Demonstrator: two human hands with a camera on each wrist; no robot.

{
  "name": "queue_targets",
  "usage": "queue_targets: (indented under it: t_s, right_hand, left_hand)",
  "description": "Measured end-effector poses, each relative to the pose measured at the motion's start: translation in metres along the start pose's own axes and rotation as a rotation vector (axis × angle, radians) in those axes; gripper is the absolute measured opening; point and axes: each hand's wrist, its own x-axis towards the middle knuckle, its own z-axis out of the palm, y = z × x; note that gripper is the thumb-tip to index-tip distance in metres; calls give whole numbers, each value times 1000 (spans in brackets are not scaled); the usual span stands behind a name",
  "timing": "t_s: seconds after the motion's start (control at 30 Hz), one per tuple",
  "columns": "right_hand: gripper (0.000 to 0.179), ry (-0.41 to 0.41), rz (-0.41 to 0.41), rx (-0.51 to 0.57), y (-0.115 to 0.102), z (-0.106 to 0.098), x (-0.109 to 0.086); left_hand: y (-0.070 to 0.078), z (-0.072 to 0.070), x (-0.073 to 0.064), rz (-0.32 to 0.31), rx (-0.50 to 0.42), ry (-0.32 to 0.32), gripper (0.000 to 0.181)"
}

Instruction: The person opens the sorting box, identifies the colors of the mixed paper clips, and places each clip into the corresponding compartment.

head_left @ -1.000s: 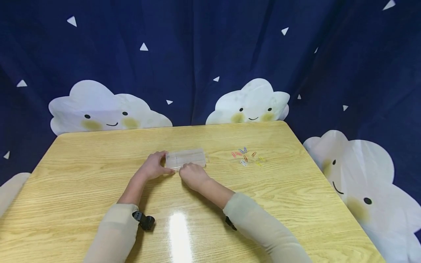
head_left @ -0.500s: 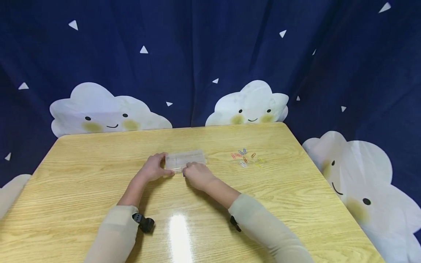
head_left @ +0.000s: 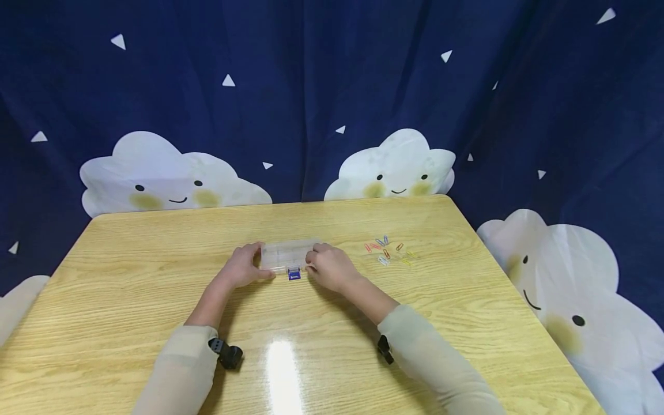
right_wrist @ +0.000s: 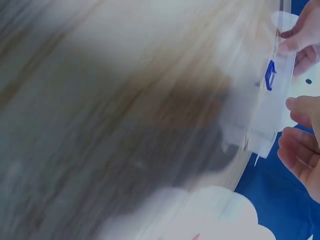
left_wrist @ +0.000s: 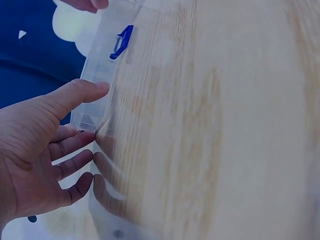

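A clear plastic box (head_left: pixel 282 252) with a blue latch (head_left: pixel 294 274) on its front side lies on the wooden table. My left hand (head_left: pixel 242 266) holds the box's left end, thumb at the front and fingers around the end, as the left wrist view shows. The blue latch (left_wrist: pixel 122 42) sticks out from the front wall. Right of the latch, my right hand (head_left: pixel 332 267) is at the box's right front part, with its fingertips over the lid edge. In the right wrist view, that hand's thumb and fingers (right_wrist: pixel 295 150) are loosely bent and apart, close to the box.
To the right of the box lie several paper clips in pink, blue (head_left: pixel 380 242), red (head_left: pixel 386 253), white and yellow (head_left: pixel 407 261). A dark blue curtain (head_left: pixel 306 86) with white clouds hangs behind the table (head_left: pixel 155 276).
My right hand has moved right along the box's front, off the blue latch, which now shows swung outward. My left hand has stayed on the left end.
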Motion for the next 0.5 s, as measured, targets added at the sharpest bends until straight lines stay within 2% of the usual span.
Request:
queue_targets:
  t_s: [0.2,0.5]
  right_hand:
    - [23,-12,74,72,12,0,-3]
    - [28,-24,105,142,23,4,-9]
  left_hand:
    - [-1,0,0,-3,5,-3,80]
    - [-2,0,-1,-9,-20,-16,84]
